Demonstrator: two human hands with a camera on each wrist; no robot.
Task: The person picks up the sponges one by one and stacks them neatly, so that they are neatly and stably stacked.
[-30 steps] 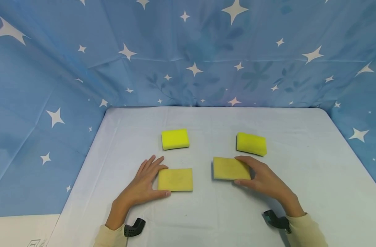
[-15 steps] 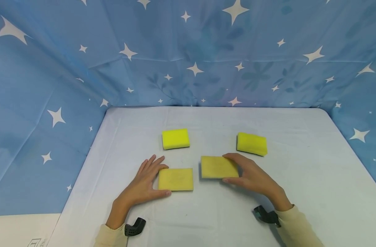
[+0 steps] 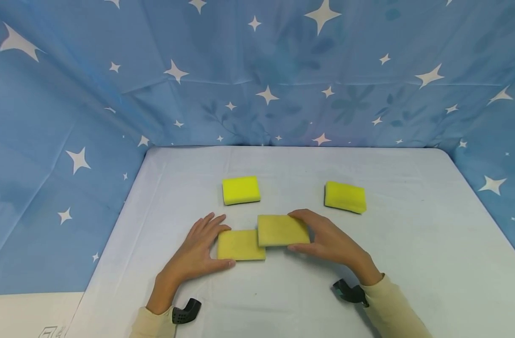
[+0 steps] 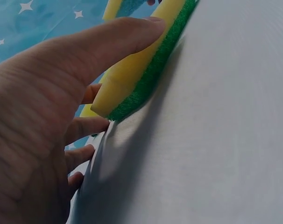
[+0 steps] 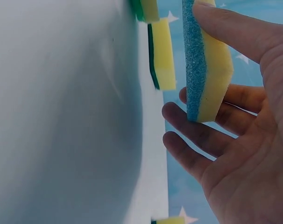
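My left hand point(image 3: 195, 251) holds a yellow sponge point(image 3: 237, 246) between thumb and index finger, low on the table. In the left wrist view this sponge point(image 4: 127, 77) shows a green scouring layer underneath. My right hand point(image 3: 327, 239) pinches a second yellow sponge point(image 3: 282, 230), raised off the table. The right wrist view shows a blue scouring layer on that sponge point(image 5: 204, 70), facing the table. From the head view, the raised sponge's left end overlaps the right end of the left-hand sponge.
Two brighter yellow sponges lie farther back: one sponge point(image 3: 241, 190) left of centre, another sponge point(image 3: 345, 197) to the right. The white-covered table point(image 3: 431, 244) ends at a blue star-patterned curtain point(image 3: 257, 70).
My right hand has carried its sponge leftward until it overlaps the left-hand sponge in the head view. The left hand and the two far sponges stay in place.
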